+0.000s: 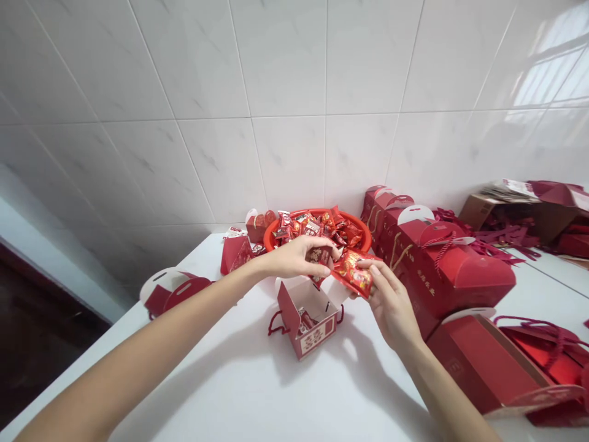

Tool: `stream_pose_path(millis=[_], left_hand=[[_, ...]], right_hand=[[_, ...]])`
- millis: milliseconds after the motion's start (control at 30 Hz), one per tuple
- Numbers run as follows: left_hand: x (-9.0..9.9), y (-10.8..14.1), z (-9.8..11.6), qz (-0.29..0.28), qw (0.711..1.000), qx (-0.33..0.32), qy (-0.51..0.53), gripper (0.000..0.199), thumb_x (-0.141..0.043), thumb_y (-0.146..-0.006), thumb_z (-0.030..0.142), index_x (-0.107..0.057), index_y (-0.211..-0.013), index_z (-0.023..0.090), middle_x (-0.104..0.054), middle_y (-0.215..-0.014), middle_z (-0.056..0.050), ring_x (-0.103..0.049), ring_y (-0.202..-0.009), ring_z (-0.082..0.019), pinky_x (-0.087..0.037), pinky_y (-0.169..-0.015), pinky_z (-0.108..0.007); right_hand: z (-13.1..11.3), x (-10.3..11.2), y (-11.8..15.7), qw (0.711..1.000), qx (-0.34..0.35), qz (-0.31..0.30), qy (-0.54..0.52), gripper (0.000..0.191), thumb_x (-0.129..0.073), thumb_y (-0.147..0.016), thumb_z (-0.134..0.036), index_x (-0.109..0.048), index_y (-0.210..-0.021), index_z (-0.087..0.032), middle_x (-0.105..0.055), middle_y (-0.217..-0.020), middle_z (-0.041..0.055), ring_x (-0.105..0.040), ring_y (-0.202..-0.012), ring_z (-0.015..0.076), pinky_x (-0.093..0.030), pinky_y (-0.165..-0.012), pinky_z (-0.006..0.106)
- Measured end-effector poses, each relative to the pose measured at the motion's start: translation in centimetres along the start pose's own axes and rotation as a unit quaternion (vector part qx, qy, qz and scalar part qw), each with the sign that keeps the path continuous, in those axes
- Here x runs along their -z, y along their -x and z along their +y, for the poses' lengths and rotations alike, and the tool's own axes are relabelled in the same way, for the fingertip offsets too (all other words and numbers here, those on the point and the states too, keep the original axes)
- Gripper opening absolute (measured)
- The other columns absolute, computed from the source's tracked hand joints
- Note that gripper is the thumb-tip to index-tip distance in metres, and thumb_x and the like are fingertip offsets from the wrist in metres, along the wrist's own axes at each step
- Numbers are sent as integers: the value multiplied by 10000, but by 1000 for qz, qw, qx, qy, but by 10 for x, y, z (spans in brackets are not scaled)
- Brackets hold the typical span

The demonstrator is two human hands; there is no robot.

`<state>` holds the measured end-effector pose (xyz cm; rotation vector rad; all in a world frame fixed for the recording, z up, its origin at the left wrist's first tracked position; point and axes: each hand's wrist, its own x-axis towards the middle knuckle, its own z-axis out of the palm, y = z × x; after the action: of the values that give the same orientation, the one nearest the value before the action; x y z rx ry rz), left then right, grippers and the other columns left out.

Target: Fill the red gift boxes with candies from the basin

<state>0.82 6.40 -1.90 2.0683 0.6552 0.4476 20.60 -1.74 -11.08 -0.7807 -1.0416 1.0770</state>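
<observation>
An open red-and-white gift box [309, 319] with cord handles stands on the white table, a small wrapped sweet [306, 320] inside it. Above its far side, my left hand [301, 256] is closed on a dark red candy packet [321, 256]. A shiny red and gold candy packet [354, 272] is pinched in my right hand [384, 294], close to the left hand's fingers. Behind both hands sits a round red basin [271, 236] heaped with wrapped candies [335, 222], partly hidden by my left hand.
Closed red gift boxes [427, 270] line the right side, with an open red box [488, 362] nearer me. At far right lie cardboard boxes [483, 212] and red ribbons [506, 236]. Another red box [177, 291] is at the left edge. A tiled wall [289, 153] rises behind.
</observation>
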Motion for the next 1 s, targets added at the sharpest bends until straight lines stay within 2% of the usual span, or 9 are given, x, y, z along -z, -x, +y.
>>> stream_pose_path(millis=[100, 200, 267, 367, 467, 567, 700, 867, 1000], left_hand=[[-2, 15, -1, -17, 994, 43, -99, 370, -709, -778, 284, -676, -1137, 201, -684, -934, -29, -642, -810, -180, -492, -725, -291], [-3, 31, -5, -31, 989, 85, -118, 554, -704, -775, 278, -596, -1316, 234, -706, -1099, -69, -674, -908, -216, -509, -754, -302], [-3, 41, -6, -32, 987, 87, -134, 563, -692, -783, 268, -583, -1334, 241, -679, -1223, -94, -669, -1016, -236, -510, -823, -317], [-2, 58, 0, -16, 975, 76, -206, 499, -706, -781, 289, -630, -1272, 259, -645, -1310, -75, -608, -1165, -260, -461, -962, -347], [-2, 76, 8, -9, 960, 109, -258, 477, -695, -782, 310, -641, -1254, 275, -619, -1349, -62, -569, -1220, -288, -454, -962, -349], [-5, 89, 11, -10, 950, 142, -277, 447, -641, -822, 315, -631, -1266, 266, -602, -1363, -75, -578, -1201, -300, -477, -889, -329], [-9, 98, 6, -5, 954, 142, -266, 472, -603, -854, 318, -590, -1324, 278, -598, -1360, -69, -582, -1191, -284, -471, -912, -323], [-11, 105, -3, 28, 955, 134, -265, 469, -614, -853, 380, -594, -1309, 269, -568, -1392, -76, -552, -1236, -305, -477, -945, -345], [-14, 111, -9, 62, 950, 148, -269, 570, -622, -850, 418, -519, -1386, 256, -432, -1527, -100, -457, -1350, -336, -453, -1036, -421]], right_hand=[[3, 0, 3, 994, 71, 24, 80, 263, -715, -851, -417, -636, -1011, -224, -688, -1009, 57, -671, -900, 209, -581, -762, 330], [4, -5, 7, 983, 118, -6, 143, 349, -678, -892, -374, -599, -1210, -253, -638, -1272, 100, -635, -1136, 257, -546, -964, 420], [6, -9, 10, 978, 135, -28, 158, 479, -636, -928, -347, -490, -1380, -279, -567, -1395, 112, -603, -1220, 259, -506, -1043, 451], [10, -12, 13, 976, 141, -50, 156, 633, -624, -943, -304, -321, -1499, -309, -516, -1457, 114, -612, -1226, 242, -518, -1038, 437], [13, -12, 13, 971, 151, -74, 172, 653, -616, -950, -289, -282, -1510, -312, -529, -1451, 105, -618, -1226, 235, -539, -1002, 406], [12, -12, 12, 949, 153, -142, 235, 618, -600, -955, -281, -329, -1510, -300, -549, -1452, 94, -593, -1265, 245, -525, -1013, 397], [10, -14, 12, 914, 151, -219, 307, 471, -566, -965, -289, -508, -1432, -270, -626, -1372, 104, -619, -1227, 255, -543, -968, 392], [12, -12, 12, 907, 190, -161, 341, 189, -594, -941, -288, -727, -1067, -243, -672, -1262, 109, -646, -1166, 260, -534, -959, 412], [14, -7, 8, 904, 215, -76, 362, 182, -624, -917, -306, -697, -1061, -221, -681, -1207, 114, -642, -1138, 266, -523, -958, 422]])
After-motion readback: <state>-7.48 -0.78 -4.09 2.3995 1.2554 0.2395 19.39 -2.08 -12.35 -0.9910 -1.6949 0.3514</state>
